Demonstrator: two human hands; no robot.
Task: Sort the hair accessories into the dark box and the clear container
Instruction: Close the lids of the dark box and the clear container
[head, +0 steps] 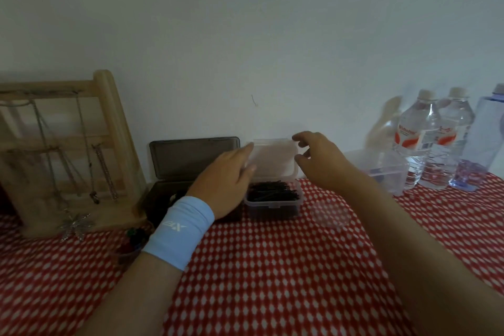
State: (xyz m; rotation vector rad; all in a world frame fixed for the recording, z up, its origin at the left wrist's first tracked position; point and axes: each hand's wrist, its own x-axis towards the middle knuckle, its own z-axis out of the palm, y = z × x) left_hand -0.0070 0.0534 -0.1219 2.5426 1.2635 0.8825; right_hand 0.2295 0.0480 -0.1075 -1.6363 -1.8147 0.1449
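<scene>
The clear container [273, 200] sits on the red-and-white checked tablecloth [272, 267] against the wall, its hinged lid [274, 157] standing upright and a heap of black hairpins [271, 191] filling its tray. Just to its left, touching or nearly so, is the dark box [174, 188], also open with its lid raised against the wall.

The left hand [226, 180], a light blue wristband [180, 232] on its wrist, hovers over the gap between the two boxes with fingers loosely extended toward the clear lid's left edge; whether it touches the lid cannot be told. The right hand [317, 157] is at the lid's right edge, fingers curled and parted, gripping nothing that shows.

A wooden rack [109, 128] hung with necklaces stands at the left. Water bottles [425, 139] and another clear tub [381, 169] stand at the right.
</scene>
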